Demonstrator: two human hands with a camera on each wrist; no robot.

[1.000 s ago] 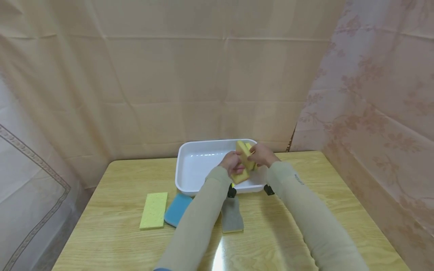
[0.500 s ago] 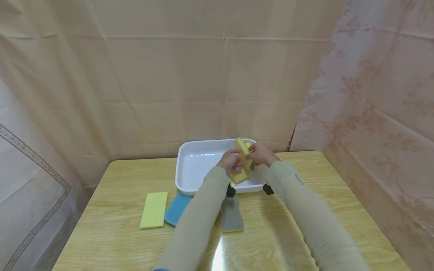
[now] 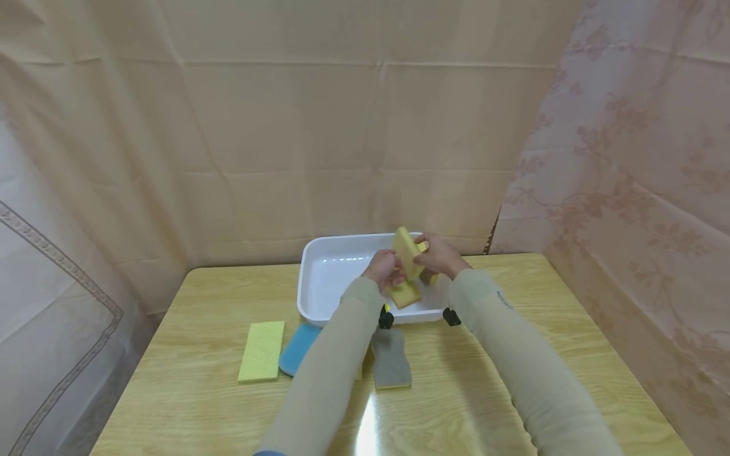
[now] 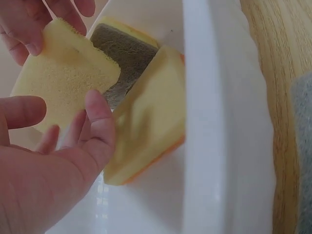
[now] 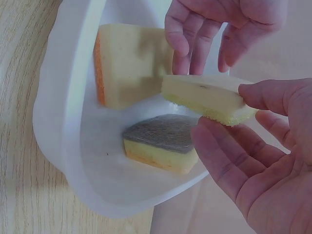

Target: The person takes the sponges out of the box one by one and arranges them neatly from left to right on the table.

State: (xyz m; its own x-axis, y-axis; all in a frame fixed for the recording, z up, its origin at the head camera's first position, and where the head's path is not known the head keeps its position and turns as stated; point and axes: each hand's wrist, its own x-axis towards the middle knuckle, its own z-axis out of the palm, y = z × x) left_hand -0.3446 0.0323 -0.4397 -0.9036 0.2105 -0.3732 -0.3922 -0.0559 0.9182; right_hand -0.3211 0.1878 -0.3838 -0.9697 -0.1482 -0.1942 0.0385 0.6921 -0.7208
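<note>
Pinching yellow sponge (image 5: 202, 91), right hand (image 3: 440, 256); left hand (image 3: 383, 269) loose — blue pad (image 3: 299, 348) head-view only.

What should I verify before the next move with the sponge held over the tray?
1. Right hand gripping the held sponge: ok.
2. Left hand free of that sponge: cannot tell; they overlap in both wrist views.
3. Grip positioned over the white tray: ok.
4. Tray floor free of other sponges: not ok; a gray-topped sponge and a yellow-and-orange sponge lie there.
5. Blue sponge apart from the tray: cannot tell; the left sleeve hides part of it.
</note>
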